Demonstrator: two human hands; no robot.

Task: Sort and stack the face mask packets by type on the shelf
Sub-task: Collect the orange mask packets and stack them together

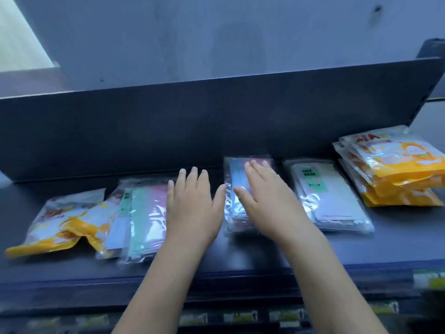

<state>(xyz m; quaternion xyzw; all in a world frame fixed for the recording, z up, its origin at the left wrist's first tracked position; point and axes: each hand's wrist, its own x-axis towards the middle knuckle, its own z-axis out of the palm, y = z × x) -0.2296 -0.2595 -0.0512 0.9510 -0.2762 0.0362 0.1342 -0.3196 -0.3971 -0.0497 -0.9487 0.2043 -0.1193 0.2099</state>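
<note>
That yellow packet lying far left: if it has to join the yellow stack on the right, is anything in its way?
Yes. Between the loose yellow packet and the yellow stack, the shelf holds a mixed clear-packet heap, both hands, a blue-and-pink pile and a white pile. It probably needs lifting over, not sliding.

We're looking at a shop: a dark metal display shelf is carrying bagged face mask packets laid out like stock, and price labels are running along the lower shelf edges.
</note>
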